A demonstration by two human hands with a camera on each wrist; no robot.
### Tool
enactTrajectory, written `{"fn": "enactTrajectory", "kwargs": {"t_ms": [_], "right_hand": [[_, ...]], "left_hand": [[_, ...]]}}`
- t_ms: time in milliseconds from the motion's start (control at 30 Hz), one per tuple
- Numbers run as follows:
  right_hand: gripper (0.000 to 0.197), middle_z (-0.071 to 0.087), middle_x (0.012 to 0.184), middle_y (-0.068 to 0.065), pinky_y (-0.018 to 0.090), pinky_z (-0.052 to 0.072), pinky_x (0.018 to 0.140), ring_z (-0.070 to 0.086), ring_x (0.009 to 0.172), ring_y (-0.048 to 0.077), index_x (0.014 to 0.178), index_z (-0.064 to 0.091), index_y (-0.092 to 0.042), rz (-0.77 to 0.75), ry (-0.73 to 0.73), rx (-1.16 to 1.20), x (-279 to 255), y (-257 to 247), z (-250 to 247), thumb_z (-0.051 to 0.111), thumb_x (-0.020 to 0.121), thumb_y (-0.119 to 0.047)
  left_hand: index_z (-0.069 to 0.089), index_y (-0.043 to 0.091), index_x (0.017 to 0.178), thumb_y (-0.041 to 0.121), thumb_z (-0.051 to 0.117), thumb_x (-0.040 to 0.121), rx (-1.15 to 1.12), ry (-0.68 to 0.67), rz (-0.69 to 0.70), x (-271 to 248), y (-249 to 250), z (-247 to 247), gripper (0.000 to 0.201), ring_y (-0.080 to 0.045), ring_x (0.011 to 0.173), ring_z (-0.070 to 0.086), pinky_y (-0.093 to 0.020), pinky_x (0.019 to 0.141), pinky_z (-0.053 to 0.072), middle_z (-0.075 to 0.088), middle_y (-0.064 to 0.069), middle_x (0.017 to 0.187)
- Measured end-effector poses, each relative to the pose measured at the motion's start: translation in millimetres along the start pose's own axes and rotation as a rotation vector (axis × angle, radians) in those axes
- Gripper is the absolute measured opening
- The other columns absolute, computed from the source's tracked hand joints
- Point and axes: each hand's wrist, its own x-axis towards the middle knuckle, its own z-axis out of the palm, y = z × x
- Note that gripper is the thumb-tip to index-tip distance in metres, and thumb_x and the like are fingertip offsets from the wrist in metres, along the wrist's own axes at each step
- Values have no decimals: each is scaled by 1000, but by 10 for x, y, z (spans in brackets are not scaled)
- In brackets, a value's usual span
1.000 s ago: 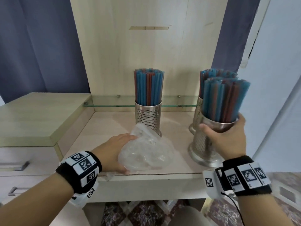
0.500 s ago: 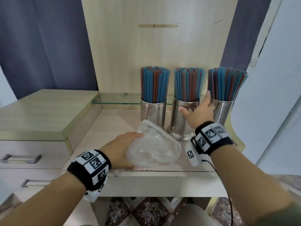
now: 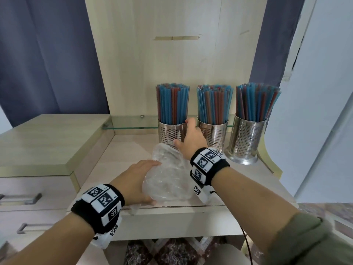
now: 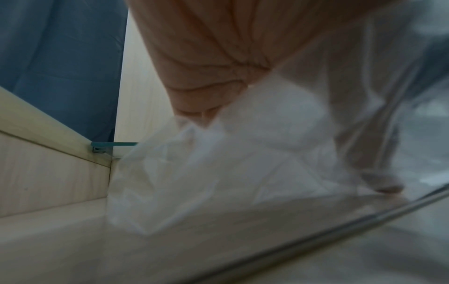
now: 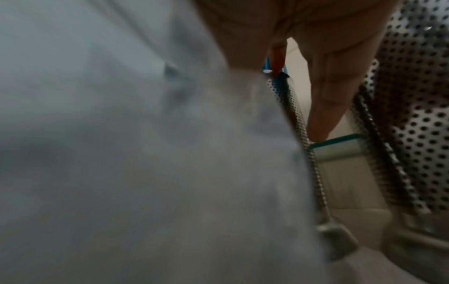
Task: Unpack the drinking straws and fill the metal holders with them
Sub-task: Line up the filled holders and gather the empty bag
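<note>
Filling looks done: all three metal holders, left holder (image 3: 172, 131), middle holder (image 3: 214, 133) and right holder (image 3: 248, 139), stand packed with blue and red straws (image 3: 172, 104) in a row at the back of the table (image 3: 122, 150). You're in the tidy-up stage, by my read.

Your right hand (image 3: 191, 139) reaches into the gap between the left and middle holders, fingers straight, thumb spread, grip wide and holding nothing; whether it touches either holder, can't tell. Your left hand (image 3: 133, 181) lies flat on the empty clear plastic bag (image 3: 168, 178), fingers straight, pressing rather than gripping.

Next probably calls for nudging the holders into line, then gathering the bag off the table.

In the way: the bag sits right under your right wrist, just in front of the left holder. A glass shelf (image 3: 133, 124) runs behind the holders. Drawers (image 3: 28, 197) at left, curtain (image 3: 47, 54) behind.
</note>
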Motion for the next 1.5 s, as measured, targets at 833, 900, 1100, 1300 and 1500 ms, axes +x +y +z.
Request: {"fn": "enactTrajectory", "kwargs": {"t_ms": [833, 900, 1100, 1300, 1500], "right_hand": [[105, 28, 153, 13, 19, 22, 117, 19, 149, 11, 147, 28, -38, -368, 241, 130, -2033, 1640, -1455, 81, 59, -60], [80, 45, 141, 7, 18, 32, 109, 40, 137, 11, 136, 41, -37, -320, 327, 195, -2184, 1865, -1611, 77, 67, -55], [61, 48, 129, -28, 14, 37, 99, 49, 117, -3, 126, 48, -30, -75, 398, 85, -2688, 2814, -1723, 65, 68, -38], [69, 49, 138, 11, 36, 38, 106, 49, 125, 30, 140, 44, -16, 640, -38, -149, -3308, 3871, -1292, 77, 79, -20], [70, 54, 131, 15, 43, 49, 93, 55, 116, 36, 138, 34, -19, 956, -249, -205, -3528, 4695, -798, 73, 81, -26]], "left_hand": [[49, 24, 123, 42, 83, 58, -1098, -134, 320, 289, 2525, 749, 75, -16, 112, 64, -43, 99, 50, 65, 0, 120], [48, 26, 121, 40, 77, 63, -1183, -285, 337, 295, 2771, 939, 67, -13, 109, 64, -38, 96, 51, 65, 3, 118], [41, 20, 141, 62, 50, 84, -421, -205, 566, 446, 3132, 1495, 71, -14, 129, 45, -36, 108, 36, 48, 2, 140], [39, 16, 144, 51, 55, 89, 253, 53, 517, 746, 2980, 1885, 67, -26, 141, 26, -41, 111, 19, 25, -8, 157], [47, 12, 139, 48, 69, 71, 328, 210, 513, 737, 2904, 2170, 79, -28, 128, 43, -40, 100, 30, 40, -12, 149]]}}
